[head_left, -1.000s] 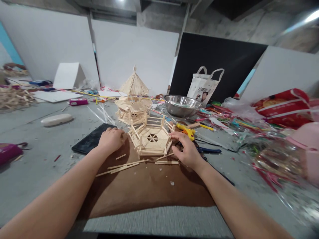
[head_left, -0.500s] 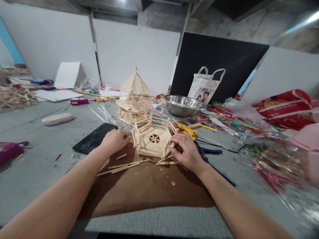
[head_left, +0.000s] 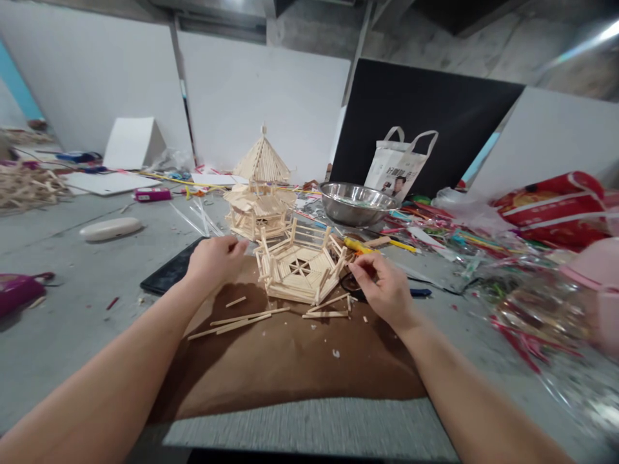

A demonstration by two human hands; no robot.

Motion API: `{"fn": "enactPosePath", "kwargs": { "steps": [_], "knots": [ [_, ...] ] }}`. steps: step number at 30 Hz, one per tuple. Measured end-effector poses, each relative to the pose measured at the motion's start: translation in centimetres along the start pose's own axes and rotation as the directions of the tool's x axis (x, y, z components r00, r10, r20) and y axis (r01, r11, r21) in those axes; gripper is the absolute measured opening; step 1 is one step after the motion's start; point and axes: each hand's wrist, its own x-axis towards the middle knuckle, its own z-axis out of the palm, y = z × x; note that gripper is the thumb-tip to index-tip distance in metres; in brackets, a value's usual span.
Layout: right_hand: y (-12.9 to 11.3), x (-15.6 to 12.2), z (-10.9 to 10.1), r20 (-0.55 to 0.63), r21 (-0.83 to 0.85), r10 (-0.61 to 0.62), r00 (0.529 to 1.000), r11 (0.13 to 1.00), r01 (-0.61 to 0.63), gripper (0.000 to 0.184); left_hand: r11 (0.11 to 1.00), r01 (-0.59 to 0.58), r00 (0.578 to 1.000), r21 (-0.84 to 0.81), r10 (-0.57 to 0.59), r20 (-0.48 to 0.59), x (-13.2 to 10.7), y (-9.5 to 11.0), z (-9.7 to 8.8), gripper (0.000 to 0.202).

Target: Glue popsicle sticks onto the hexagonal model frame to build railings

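Note:
On the brown sheet (head_left: 290,367) stands a hexagonal model (head_left: 300,283) of thin wooden sticks, with low railings and a wheel-like opening in its floor. My left hand (head_left: 213,264) hovers at its left, apart from it, fingers curled closed; whatever they hold, if anything, is hidden. At the right side, my right hand (head_left: 384,290) has thumb and forefinger pinched together close to the railing, on something too small to make out. Loose wooden sticks (head_left: 244,322) lie before the model. Behind it rises a stick pavilion (head_left: 262,161) with a pointed roof.
A dark flat slab (head_left: 169,267) lies by my left hand. Beyond the model is a steel bowl (head_left: 358,203). A yellow-handled tool (head_left: 358,245) lies behind my right hand. Colourful strips (head_left: 449,238) clutter the right side, and a white oval case (head_left: 111,229) sits left.
My left hand has lifted slightly away from the model. My right hand has moved right, off the railing, and its fingers have closed into a pinch. A short stick now shows near the right loose sticks.

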Motion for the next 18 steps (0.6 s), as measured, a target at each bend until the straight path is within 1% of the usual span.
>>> {"fn": "enactPosePath", "kwargs": {
  "steps": [1,2,3,5,6,7,8,9,10,11,12,13,14,15,16,17,18],
  "knots": [
    [0.0,0.1,-0.2,0.041,0.008,0.012,0.999,1.000,-0.012,0.017,0.999,0.013,0.995,-0.046,-0.017,-0.102,-0.3,0.3,-0.4,0.046],
    [-0.1,0.1,-0.3,0.093,0.017,0.011,0.996,1.000,-0.013,0.020,0.994,-0.006,0.982,-0.105,-0.013,-0.187,-0.7,0.6,-0.8,0.046],
    [-0.1,0.2,-0.5,0.149,0.024,0.003,0.989,1.000,-0.007,0.026,0.985,-0.035,0.969,-0.167,-0.007,-0.245,-1.1,0.9,-1.2,0.045],
    [-0.2,0.3,-0.8,0.259,0.040,-0.018,0.966,0.999,0.008,0.037,0.957,-0.118,0.945,-0.267,0.026,-0.326,-1.9,1.7,-2.0,0.042],
    [-0.2,0.3,-0.9,0.306,0.047,-0.026,0.952,0.999,0.012,0.041,0.936,-0.165,0.937,-0.310,0.050,-0.347,-2.3,2.1,-2.3,0.040],
    [-0.2,0.4,-1.0,0.350,0.048,-0.031,0.936,0.999,0.015,0.044,0.912,-0.224,0.942,-0.344,0.112,-0.317,-2.6,2.4,-2.7,0.039],
    [-0.3,0.4,-1.0,0.396,0.041,-0.031,0.918,0.999,0.016,0.044,0.878,-0.290,0.950,-0.382,0.215,-0.227,-2.8,2.7,-3.0,0.037],
    [-0.3,0.4,-1.1,0.444,0.025,-0.023,0.896,1.000,0.013,0.043,0.840,-0.352,0.935,-0.413,0.339,-0.107,-2.9,3.0,-3.2,0.035],
    [-0.2,0.5,-1.1,0.496,0.005,-0.009,0.868,1.000,0.008,0.040,0.813,-0.402,0.892,-0.422,0.451,0.019,-2.9,3.2,-3.4,0.033],
    [-0.2,0.5,-1.0,0.548,-0.019,0.011,0.836,1.000,0.000,0.036,0.797,-0.441,0.834,-0.413,0.534,0.141,-2.9,3.3,-3.4,0.031],
    [-0.2,0.5,-1.0,0.598,-0.046,0.037,0.801,0.999,-0.011,0.031,0.789,-0.469,0.773,-0.397,0.584,0.248,-2.8,3.4,-3.4,0.029],
    [-0.2,0.5,-0.9,0.641,-0.071,0.063,0.765,0.997,-0.023,0.027,0.791,-0.484,0.724,-0.375,0.602,0.337,-2.7,3.3,-3.2,0.027],
    [-0.1,0.5,-0.8,0.675,-0.093,0.084,0.733,0.995,-0.028,0.023,0.799,-0.486,0.689,-0.354,0.599,0.407,-2.6,3.2,-3.1,0.026],
    [0.1,0.6,-0.8,0.699,-0.115,0.100,0.708,0.993,-0.027,0.020,0.810,-0.480,0.668,-0.337,0.587,0.457,-2.5,3.1,-2.8,0.024],
    [0.2,0.6,-0.7,0.714,-0.134,0.112,0.691,0.991,-0.022,0.018,0.818,-0.474,0.656,-0.325,0.574,0.489,-2.4,3.0,-2.6,0.023],
    [0.5,0.6,-0.7,0.719,-0.151,0.121,0.684,0.988,-0.015,0.017,0.825,-0.471,0.650,-0.313,0.564,0.509,-2.4,2.9,-2.4,0.022],
    [0.7,0.6,-0.7,0.715,-0.161,0.123,0.688,0.987,-0.010,0.016,0.830,-0.473,0.653,-0.294,0.555,0.515,-2.4,2.9,-2.2,0.022]
  ]
}}
